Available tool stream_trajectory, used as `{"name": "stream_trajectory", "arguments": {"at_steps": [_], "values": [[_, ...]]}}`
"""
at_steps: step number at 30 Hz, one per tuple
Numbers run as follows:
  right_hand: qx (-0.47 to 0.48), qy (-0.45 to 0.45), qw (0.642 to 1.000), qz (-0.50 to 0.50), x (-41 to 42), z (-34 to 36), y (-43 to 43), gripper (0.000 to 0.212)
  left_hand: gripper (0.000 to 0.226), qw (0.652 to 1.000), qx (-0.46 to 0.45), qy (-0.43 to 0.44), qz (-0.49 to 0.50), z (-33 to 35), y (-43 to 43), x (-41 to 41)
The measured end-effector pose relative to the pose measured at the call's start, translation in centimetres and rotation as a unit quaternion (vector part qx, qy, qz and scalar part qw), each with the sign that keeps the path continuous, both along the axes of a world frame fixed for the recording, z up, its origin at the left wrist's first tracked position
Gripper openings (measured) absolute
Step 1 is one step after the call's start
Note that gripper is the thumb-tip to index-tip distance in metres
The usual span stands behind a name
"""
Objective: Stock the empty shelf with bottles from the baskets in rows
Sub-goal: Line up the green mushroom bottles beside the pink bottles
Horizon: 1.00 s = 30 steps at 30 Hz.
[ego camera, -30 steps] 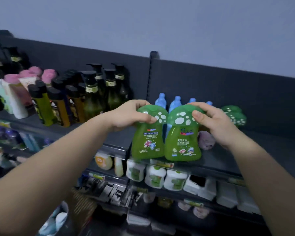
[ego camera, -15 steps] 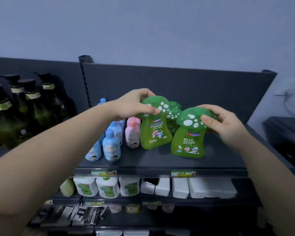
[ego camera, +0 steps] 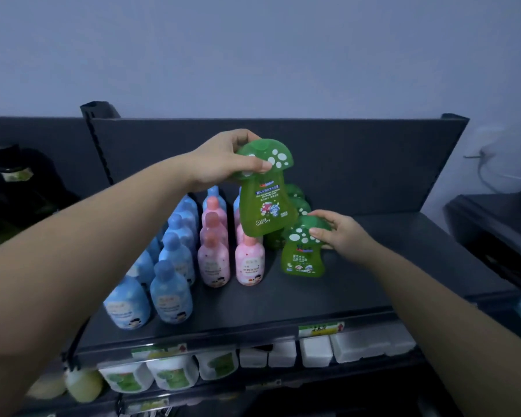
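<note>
My left hand [ego camera: 226, 162] grips a green mushroom-capped bottle [ego camera: 265, 203] by its cap and holds it in the air above the dark shelf [ego camera: 358, 284]. My right hand [ego camera: 343, 234] holds the cap of a second green mushroom bottle [ego camera: 303, 255], which stands on the shelf in front of more green mushroom bottles [ego camera: 295, 197] lined up behind it. Rows of pink bottles [ego camera: 215, 257] and blue bottles [ego camera: 170, 293] stand to the left of them.
The shelf's back panel [ego camera: 343, 164] rises behind the bottles. Bare shelf surface lies right of the green bottles. White and green containers [ego camera: 175, 376] fill the shelf below. Dark pump bottles [ego camera: 15, 188] stand on the neighbouring shelf at left. A dark unit [ego camera: 500, 230] stands at right.
My left hand has lifted its green bottle higher off the shelf. My right hand has set its green bottle down in line with the green row. The view has shifted right and closer.
</note>
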State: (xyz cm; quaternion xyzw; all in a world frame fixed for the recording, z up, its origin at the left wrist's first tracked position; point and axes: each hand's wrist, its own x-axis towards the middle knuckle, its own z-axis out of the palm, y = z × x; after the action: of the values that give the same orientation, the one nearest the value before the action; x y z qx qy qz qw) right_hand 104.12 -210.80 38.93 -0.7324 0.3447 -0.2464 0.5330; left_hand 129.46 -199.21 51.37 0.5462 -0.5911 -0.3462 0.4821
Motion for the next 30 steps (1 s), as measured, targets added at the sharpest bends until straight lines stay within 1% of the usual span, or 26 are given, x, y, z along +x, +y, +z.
{"name": "stream_trajectory", "arguments": {"at_steps": [3, 5, 8, 10, 12, 14, 16, 18, 20, 23, 25, 27, 28, 30], "values": [[0.014, 0.017, 1.0, 0.014, 0.7, -0.6, -0.6, 0.034, 0.041, 1.0, -0.008, 0.006, -0.006, 0.1, -1.5, 0.9], [0.025, 0.004, 1.0, 0.011, 0.8, -1.0, -0.9, 0.033, 0.04, 1.0, -0.009, 0.013, -0.012, 0.2, -2.3, 1.5], [0.012, -0.001, 1.0, 0.029, 0.5, -1.5, -1.1, 0.036, 0.037, 0.999, -0.009, 0.024, -0.021, -0.3, -3.3, 2.0], [0.004, 0.015, 0.999, 0.033, -0.3, -1.8, -1.2, 0.043, 0.036, 0.999, -0.006, 0.03, -0.026, -0.8, -3.9, 1.8], [0.007, 0.023, 0.999, 0.04, -0.9, -1.9, -1.4, 0.055, 0.036, 0.999, -0.006, 0.032, -0.028, -0.9, -4.3, 1.6], [-0.025, 0.036, 0.999, 0.032, -0.8, -2.0, -1.7, 0.06, 0.036, 0.999, -0.01, 0.029, -0.024, -0.4, -4.5, 1.9], [-0.056, 0.047, 0.997, 0.015, -0.2, -1.9, -1.8, 0.056, 0.039, 0.999, -0.013, 0.027, -0.016, 0.0, -4.5, 2.3], [-0.062, 0.063, 0.996, 0.009, -0.1, -2.1, -2.0, 0.051, 0.046, 1.0, -0.013, 0.022, -0.016, 0.1, -4.5, 2.4], [-0.075, 0.09, 0.993, 0.024, -0.5, -1.8, -2.6, 0.05, 0.048, 1.0, -0.015, 0.014, -0.013, 0.1, -4.4, 2.1], [-0.123, 0.141, 0.98, 0.066, -0.2, -0.4, -3.5, 0.052, 0.052, 1.0, -0.012, -0.008, 0.002, 0.8, -3.9, 2.0], [-0.174, 0.182, 0.963, 0.093, 0.8, 0.5, -3.8, 0.058, 0.05, 1.0, -0.006, -0.024, 0.01, 1.2, -3.4, 2.2], [-0.227, 0.222, 0.942, 0.111, 1.3, 0.9, -4.1, 0.062, 0.042, 0.999, -0.005, -0.038, 0.018, 1.4, -3.1, 2.1], [-0.238, 0.232, 0.936, 0.116, 1.3, 1.1, -4.3, 0.064, 0.039, 0.999, -0.006, -0.043, 0.023, 1.4, -3.1, 1.9], [-0.229, 0.236, 0.936, 0.123, 1.0, 1.3, -4.8, 0.064, 0.037, 0.998, -0.009, -0.047, 0.032, 1.3, -3.0, 1.4]]}}
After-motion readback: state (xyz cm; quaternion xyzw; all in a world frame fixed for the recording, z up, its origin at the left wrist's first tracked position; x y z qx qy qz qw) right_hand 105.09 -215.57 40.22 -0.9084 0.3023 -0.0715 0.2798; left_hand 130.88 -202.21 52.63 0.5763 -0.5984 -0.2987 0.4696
